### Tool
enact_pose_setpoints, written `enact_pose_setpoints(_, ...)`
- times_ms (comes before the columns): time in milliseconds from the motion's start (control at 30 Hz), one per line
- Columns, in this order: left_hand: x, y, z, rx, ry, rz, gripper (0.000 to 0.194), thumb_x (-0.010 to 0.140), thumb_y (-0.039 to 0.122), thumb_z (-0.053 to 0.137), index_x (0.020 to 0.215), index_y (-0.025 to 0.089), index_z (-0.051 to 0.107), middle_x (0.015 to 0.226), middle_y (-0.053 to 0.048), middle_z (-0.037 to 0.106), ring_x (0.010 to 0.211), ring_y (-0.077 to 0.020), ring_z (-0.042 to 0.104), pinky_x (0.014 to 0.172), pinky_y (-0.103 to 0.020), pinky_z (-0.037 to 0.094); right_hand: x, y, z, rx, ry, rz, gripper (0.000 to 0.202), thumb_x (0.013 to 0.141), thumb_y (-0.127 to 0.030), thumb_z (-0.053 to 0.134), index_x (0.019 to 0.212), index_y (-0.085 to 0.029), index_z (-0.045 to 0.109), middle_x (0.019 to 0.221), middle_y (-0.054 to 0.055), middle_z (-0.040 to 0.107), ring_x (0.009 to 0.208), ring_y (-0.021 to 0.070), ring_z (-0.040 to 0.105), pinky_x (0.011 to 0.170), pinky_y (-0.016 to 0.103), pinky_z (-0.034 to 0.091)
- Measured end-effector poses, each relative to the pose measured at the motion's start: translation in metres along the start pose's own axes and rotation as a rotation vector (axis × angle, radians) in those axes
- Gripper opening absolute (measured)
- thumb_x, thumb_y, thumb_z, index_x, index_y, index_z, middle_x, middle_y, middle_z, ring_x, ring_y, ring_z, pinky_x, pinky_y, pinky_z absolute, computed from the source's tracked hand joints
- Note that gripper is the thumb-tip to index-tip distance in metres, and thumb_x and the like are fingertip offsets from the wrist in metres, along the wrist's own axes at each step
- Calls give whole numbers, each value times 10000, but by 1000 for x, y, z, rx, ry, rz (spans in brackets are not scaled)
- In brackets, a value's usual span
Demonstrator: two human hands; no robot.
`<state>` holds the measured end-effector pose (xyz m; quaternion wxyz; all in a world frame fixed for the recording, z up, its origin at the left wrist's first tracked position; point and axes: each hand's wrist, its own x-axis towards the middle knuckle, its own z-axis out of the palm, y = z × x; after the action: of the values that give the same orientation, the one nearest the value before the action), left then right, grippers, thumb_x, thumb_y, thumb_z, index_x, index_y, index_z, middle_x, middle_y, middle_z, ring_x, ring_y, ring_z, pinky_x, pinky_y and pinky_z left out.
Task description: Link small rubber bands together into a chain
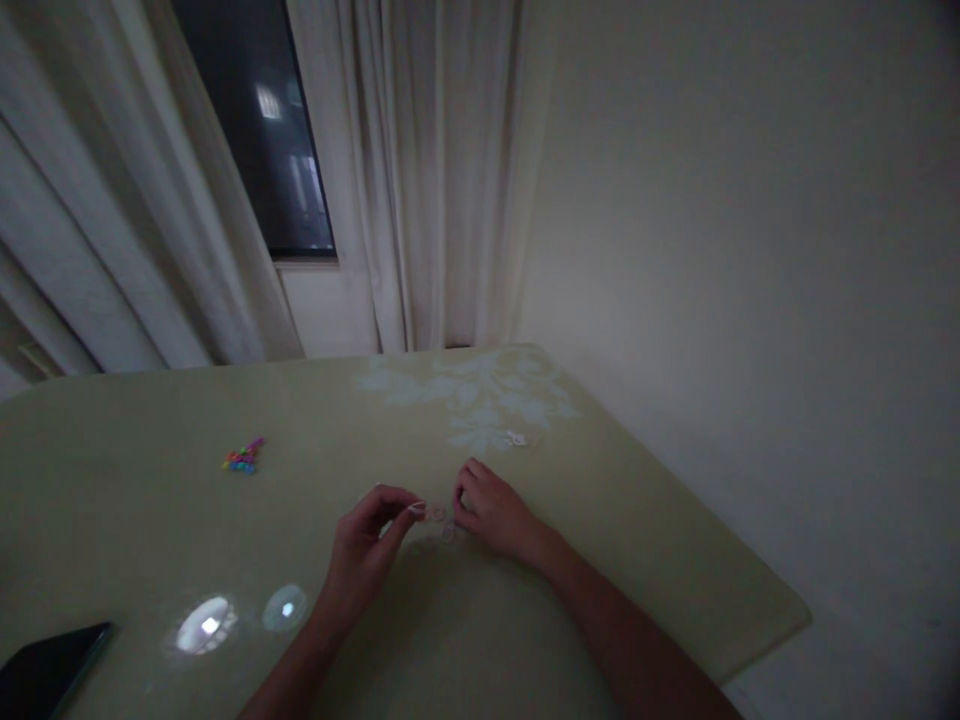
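Note:
My left hand (367, 535) is closed in a pinch, thumb against forefinger, on a thin pale strand. From those fingertips a few small pinkish-white pieces (436, 513) reach toward the right, too small to name for certain. Just below them shows a small pale ring (448, 533). To the right of these pieces, my right hand (491, 508) is curled with its thumb and fingers drawn together. Anything between its fingertips is too small or too dim to make out. Both hands are low over the table, close to each other.
The pale green table (652, 560) has a leaf pattern at its far side. Small white pieces (516, 438) lie beyond my right hand, and a small multicoloured pile (244, 458) lies at left. A dark flat device (52, 665) is at the near left. A wall (750, 250) borders the right.

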<state>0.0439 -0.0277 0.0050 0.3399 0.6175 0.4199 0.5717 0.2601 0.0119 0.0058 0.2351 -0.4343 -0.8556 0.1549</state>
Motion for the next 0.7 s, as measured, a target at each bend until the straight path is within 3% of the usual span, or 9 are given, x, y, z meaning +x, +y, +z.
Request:
enact_pose_setpoints(100,-1,-1,0,-41,-25,9,79,911,269,703,921,212,757,841,-33,786,755,-166,762,712,-242,627,1,-7,-5,357,85,-44,71,982,-196,541,911,-195,540,950,17,512,853,159,511,790,279,432)
enact_pose_setpoints(233,-1,-2,0,-46,-55,12,53,899,258,718,903,218,752,847,-30,787,787,-175,764,738,-259,629,1,-17,-7,620,85,-65,165,1005,-325,532,902,-197,540,910,-1,484,773,143,467,708,268,392)
enact_pose_setpoints(400,-1,-3,-1,-6,-95,9,31,872,254,759,871,223,754,799,-11,775,738,-161,749,690,-231,606,-2,-27,-6,760,35,-75,257,1005,-428,557,892,-197,556,917,5,493,821,155,480,747,284,391)
enact_pose_setpoints(567,-2,-6,-3,-34,-156,-3,163,885,255,738,1037,242,794,941,-45,817,791,-184,771,718,-265,623,-3,-31,-7,820,-4,-25,298,993,-482,594,909,-196,588,927,2,496,791,146,472,706,278,378)
enact_pose_setpoints(700,0,-6,-4,0,-159,40,102,900,250,721,970,232,792,849,-32,790,732,-167,741,684,-246,599,-1,-28,-4,865,-4,0,306,969,-492,650,917,-191,626,913,0,517,767,141,486,684,272,380)
